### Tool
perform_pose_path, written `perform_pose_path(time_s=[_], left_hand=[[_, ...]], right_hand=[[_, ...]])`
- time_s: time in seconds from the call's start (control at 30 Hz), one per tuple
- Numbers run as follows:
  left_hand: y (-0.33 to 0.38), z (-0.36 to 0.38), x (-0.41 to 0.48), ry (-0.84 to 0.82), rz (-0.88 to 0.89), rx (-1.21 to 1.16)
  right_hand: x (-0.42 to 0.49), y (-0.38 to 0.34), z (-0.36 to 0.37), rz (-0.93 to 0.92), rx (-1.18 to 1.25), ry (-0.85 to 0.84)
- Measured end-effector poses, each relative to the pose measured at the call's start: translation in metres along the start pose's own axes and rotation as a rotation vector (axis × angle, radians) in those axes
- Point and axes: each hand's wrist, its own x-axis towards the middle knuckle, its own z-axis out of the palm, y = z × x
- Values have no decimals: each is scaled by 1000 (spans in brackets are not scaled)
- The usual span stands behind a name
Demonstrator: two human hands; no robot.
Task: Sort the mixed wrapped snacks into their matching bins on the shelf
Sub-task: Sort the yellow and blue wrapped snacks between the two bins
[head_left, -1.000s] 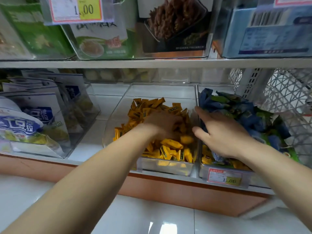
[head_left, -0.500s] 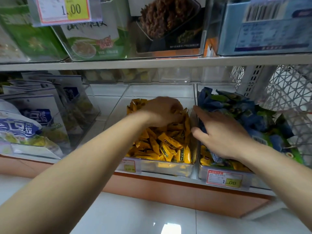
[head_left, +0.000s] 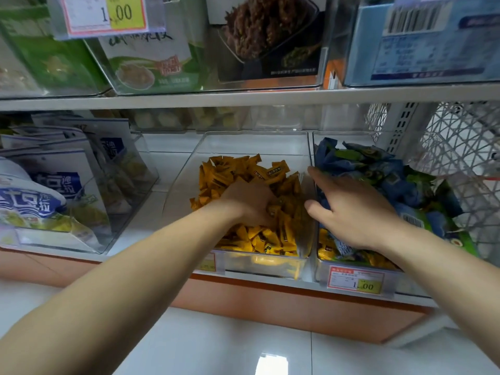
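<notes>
Yellow snacks go into the middle bin, with 1 hand in each of 2 bins.

The left hand (head_left: 249, 204) is knuckles-up in the middle bin (head_left: 184, 182), its fingers curled down around a few yellow snacks (head_left: 243, 169) on top of the pile. At 3 o'clock from it, the right hand (head_left: 354, 212) lies flat and spread on the blue and green snacks (head_left: 378, 169) in the right bin (head_left: 320, 269), gripping nothing, with the thumb at the shared wall. To do this step well, the left fingers should uncurl low over the pile so nothing bounces out. The right hand should then work toward 6 o'clock, where stray yellow wrappers (head_left: 327, 247) show behind the price tag (head_left: 355, 284). These are best pinched 1 or 2 at a time, because slick wrappers probably slip.
</notes>
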Motion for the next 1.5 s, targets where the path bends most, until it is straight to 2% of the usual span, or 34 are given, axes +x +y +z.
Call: perform_pose_path(time_s=[0.27, 0.37, 0.5, 0.57, 0.6, 0.7, 0.73, 0.77, 0.9, 1.07, 1.13, 1.23, 1.33, 1.5], left_hand=[[-32, -14, 4, 236, -130, 91], [-36, -20, 0, 129, -138, 100], [-33, -43, -8, -182, -78, -125], [-31, -52, -3, -229, -63, -187], [-29, -54, 1, -166, -57, -209], [-20, -51, 21, 249, -29, -183], [-17, -49, 29, 330, -34, -185], [-15, -47, 38, 338, -52, -198], [-11, -38, 73, 121, -146, -246], [-4, -27, 89, 23, -228, -204], [2, -20, 89, -79, -234, -130], [6, -15, 90, -205, -272, -212], [7, -13, 89, -247, -259, -331], [11, -13, 80, -215, -215, -235]], right_hand=[[-1, 1, 1, 3, -12, 6], [-1, 0, 2, 5, -10, 4], [-1, 0, 1, 10, -4, -13], [-1, -1, 1, 15, -5, -12], [-1, -2, 1, 16, -5, -8], [0, -3, 2, 6, -2, -6], [0, -2, 2, 7, 4, -12], [0, -3, 2, 9, 11, -19], [1, -1, 4, 14, 27, -27], [2, 1, 5, 5, 47, -15], [1, 0, 5, 8, 50, -16], [0, 0, 4, 14, 67, -25], [1, 1, 4, 25, 73, -38], [0, 1, 4, 28, 73, -47]])
